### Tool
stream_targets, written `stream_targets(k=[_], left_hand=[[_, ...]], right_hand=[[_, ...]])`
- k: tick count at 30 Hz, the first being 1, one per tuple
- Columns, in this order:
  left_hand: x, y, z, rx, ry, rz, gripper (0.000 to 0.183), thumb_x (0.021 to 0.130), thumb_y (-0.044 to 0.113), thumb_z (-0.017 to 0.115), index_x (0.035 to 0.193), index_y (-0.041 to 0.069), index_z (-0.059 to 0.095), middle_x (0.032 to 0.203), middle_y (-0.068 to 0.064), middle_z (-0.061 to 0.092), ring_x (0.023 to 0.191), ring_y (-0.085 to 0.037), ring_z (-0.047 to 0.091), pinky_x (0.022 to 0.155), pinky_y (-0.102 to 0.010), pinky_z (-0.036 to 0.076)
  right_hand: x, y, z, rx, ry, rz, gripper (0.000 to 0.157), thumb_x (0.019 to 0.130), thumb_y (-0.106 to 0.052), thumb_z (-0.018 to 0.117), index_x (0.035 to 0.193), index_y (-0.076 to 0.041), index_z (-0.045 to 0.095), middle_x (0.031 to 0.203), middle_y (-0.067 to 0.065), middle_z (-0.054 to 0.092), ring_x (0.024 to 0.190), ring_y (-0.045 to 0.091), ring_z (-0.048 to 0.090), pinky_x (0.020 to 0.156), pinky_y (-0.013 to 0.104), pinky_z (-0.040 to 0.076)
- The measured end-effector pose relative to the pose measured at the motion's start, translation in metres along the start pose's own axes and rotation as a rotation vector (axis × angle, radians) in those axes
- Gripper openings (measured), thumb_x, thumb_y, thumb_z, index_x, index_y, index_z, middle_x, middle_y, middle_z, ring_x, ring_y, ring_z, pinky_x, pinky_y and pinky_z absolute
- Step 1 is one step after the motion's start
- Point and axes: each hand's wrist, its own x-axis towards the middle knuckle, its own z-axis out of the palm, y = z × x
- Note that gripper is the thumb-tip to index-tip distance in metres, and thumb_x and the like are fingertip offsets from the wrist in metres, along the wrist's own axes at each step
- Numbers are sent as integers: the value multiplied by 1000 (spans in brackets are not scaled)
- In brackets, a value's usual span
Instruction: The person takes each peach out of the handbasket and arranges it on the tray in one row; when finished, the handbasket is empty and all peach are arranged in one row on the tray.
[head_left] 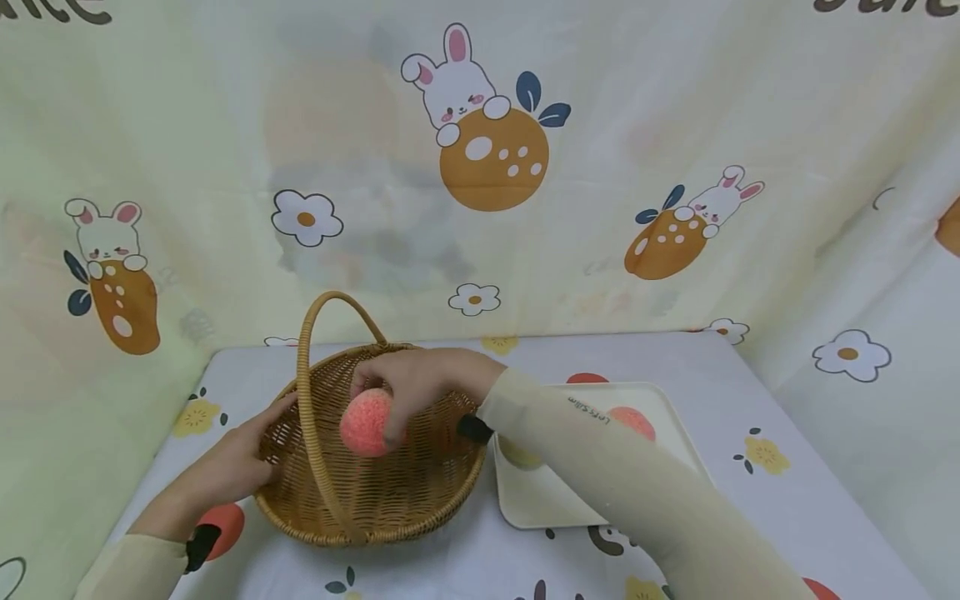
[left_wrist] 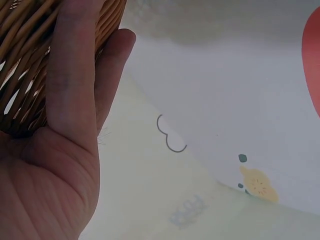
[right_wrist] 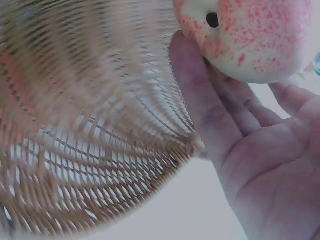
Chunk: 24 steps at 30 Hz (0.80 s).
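Note:
A brown wicker basket (head_left: 382,508) with a tall arched handle stands on the table, tipped a little toward me. My left hand (head_left: 232,458) holds its left side at the rim; in the left wrist view the fingers (left_wrist: 72,80) lie against the weave. Over the basket's opening, my right hand (head_left: 420,379) grips a peach (head_left: 363,423), pinkish-red and apparently artificial. The right wrist view shows that peach (right_wrist: 255,40) as cream with red speckles and a dark hole, the fingers around its underside. The inside of the basket shows only bare weave.
Right of the basket lies a cream tray (head_left: 517,508), partly covered by my right forearm. On it are another pinkish round fruit (head_left: 632,422) and a yellow-green one (head_left: 519,454), half hidden by the sleeve. A printed curtain (head_left: 375,275) hangs behind the table.

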Motion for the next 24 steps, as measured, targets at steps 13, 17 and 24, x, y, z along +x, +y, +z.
stream_targets(k=[13, 17, 24], left_hand=[[0, 0, -4, 6, -1, 8, 103, 72, -11, 62, 163, 11, 18, 155, -37, 28, 126, -51, 46, 74, -41, 52], [0, 1, -4, 14, -2, 2, 103, 73, -10, 64, 163, 12, 18, 155, -37, 27, 128, -52, 44, 76, -42, 52], [-1, -2, -2, 39, 1, 9, 104, 73, -7, 67, 163, 10, 16, 155, -36, 28, 132, -56, 39, 86, -51, 49]], right_hand=[[-78, 19, -41, 170, 257, -169, 68, 73, -7, 79, 135, -11, 52, 131, 7, 55, 106, 26, 64, 85, 40, 55], [-113, 45, -46, 194, 367, -153, 72, 75, -7, 79, 142, -11, 54, 129, 8, 61, 103, 28, 65, 84, 42, 55], [-182, 100, -39, 256, 627, -93, 65, 79, -3, 81, 138, -7, 55, 127, 10, 62, 112, 28, 59, 87, 38, 55]])
